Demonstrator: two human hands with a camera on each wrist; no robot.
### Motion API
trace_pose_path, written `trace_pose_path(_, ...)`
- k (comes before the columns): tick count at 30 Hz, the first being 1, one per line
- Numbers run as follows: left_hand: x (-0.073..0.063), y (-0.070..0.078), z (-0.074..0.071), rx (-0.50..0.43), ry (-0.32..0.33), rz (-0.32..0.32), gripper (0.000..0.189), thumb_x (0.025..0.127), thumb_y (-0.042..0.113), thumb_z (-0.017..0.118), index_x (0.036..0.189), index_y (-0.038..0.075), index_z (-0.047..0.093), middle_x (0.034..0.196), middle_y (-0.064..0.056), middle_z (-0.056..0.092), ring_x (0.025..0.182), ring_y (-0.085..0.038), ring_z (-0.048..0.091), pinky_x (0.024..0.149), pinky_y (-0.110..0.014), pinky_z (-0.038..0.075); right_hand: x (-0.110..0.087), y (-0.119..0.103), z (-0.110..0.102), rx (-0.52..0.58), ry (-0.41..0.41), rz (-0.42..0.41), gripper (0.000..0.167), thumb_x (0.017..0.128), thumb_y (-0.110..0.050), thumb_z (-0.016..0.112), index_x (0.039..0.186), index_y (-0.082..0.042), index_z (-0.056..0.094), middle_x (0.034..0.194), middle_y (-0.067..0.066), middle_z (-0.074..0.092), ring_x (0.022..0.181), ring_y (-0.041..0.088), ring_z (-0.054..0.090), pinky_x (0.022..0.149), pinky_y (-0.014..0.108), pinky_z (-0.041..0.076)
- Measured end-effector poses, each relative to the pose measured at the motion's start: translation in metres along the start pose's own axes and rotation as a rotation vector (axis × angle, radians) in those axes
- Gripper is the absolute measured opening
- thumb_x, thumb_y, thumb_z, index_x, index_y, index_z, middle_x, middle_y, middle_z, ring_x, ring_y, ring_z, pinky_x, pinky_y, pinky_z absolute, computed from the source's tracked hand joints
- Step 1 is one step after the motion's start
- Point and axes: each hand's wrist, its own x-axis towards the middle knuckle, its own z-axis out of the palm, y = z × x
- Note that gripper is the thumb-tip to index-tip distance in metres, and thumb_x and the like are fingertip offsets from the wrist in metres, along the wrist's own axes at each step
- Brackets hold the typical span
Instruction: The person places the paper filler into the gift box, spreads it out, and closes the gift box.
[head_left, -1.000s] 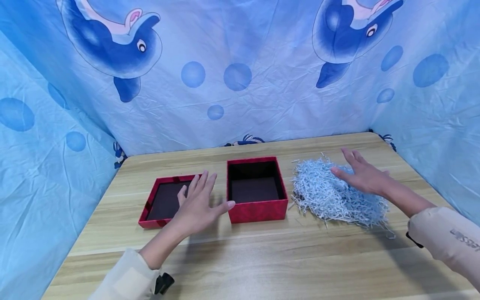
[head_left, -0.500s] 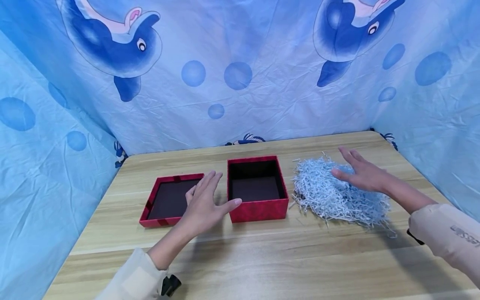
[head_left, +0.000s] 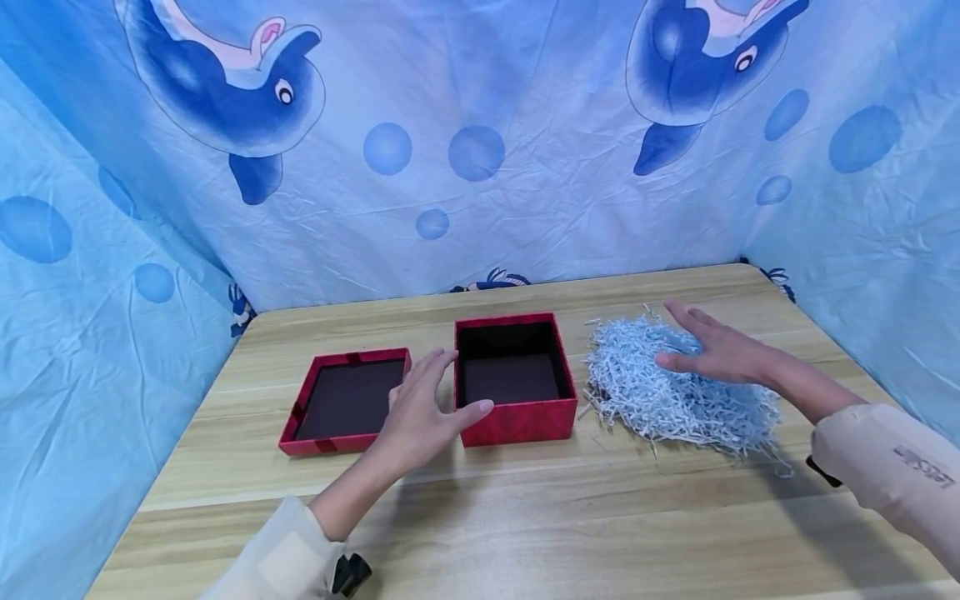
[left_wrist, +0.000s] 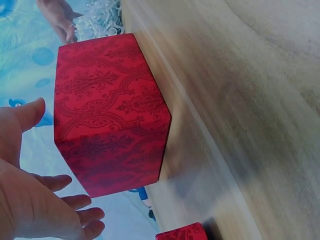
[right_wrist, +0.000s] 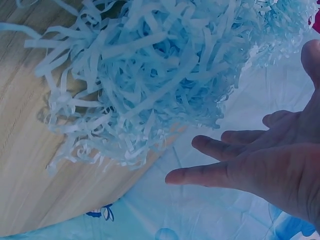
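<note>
A red patterned box [head_left: 517, 422] with a dark interior stands open-topped in the middle of the table. My left hand [head_left: 422, 421] hovers at its left side, thumb and fingers spread, holding nothing; the left wrist view shows a gap between the fingers and the box [left_wrist: 107, 100]. Left of that hand lies the red box lid [head_left: 352, 400], its dark inside facing up. On the right, a heap of pale blue shredded paper [head_left: 652, 400] sits on the table. Above it is my right hand [head_left: 720, 350], fingers extended and nothing in them. In the right wrist view the shredded paper [right_wrist: 145, 75] appears apart from the fingertips.
The wooden table [head_left: 570, 525] reaches back to a blue curtain [head_left: 540, 208] printed with dolphins and bubbles, which also hangs at both sides. A few loose paper strands lie around the heap's edges.
My left hand has moved right, from over the lid toward the box's left side. The right hand has shifted slightly left above the shredded paper. Box, lid and paper stay put.
</note>
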Motion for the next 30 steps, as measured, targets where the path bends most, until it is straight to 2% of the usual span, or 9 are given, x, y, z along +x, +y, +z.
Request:
trace_pose_path(7,0.002,-0.001,0.005,-0.031,-0.020,0.000,0.085,0.079,0.051,0.074,0.149,0.023,0.034,0.153,-0.002,0.031,0.139,-0.023,0.028,0.110,-0.063,0.016,0.005,0.004,0.004,0.078,-0.011,-0.008,0.098,0.091,-0.048,0.060,0.155,-0.013,-0.006,0.155,0.030,-0.002,0.139,0.054,-0.001,0.099,0.077,0.013)
trace_pose_path(14,0.004,-0.004,0.009,-0.138,-0.061,-0.052,0.087,0.080,0.051,0.074,0.150,0.027,0.029,0.154,0.000,0.028,0.139,-0.024,0.027,0.104,-0.057,0.036,0.013,0.003,0.012,0.163,-0.032,0.017,0.101,0.089,-0.049,0.062,0.155,-0.016,-0.008,0.156,0.029,-0.005,0.139,0.054,-0.003,0.099,0.077,0.012)
trace_pose_path(24,0.007,-0.005,0.015,-0.246,-0.047,-0.089,0.087,0.079,0.044,0.077,0.149,0.027,0.029,0.151,-0.001,0.030,0.134,-0.028,0.037,0.093,-0.048,0.050,0.020,0.005,0.017,0.258,-0.070,0.021,0.106,0.086,-0.044,0.068,0.154,-0.016,-0.009,0.156,0.028,-0.011,0.139,0.054,-0.010,0.099,0.078,0.010)
trace_pose_path(30,0.007,-0.006,0.016,-0.296,-0.047,-0.115,0.087,0.078,0.041,0.079,0.148,0.029,0.029,0.151,-0.002,0.029,0.131,-0.032,0.042,0.090,-0.046,0.052,0.021,0.005,0.019,0.298,-0.085,0.024,0.109,0.085,-0.039,0.072,0.155,-0.018,-0.008,0.156,0.028,-0.008,0.139,0.054,-0.007,0.099,0.077,0.012)
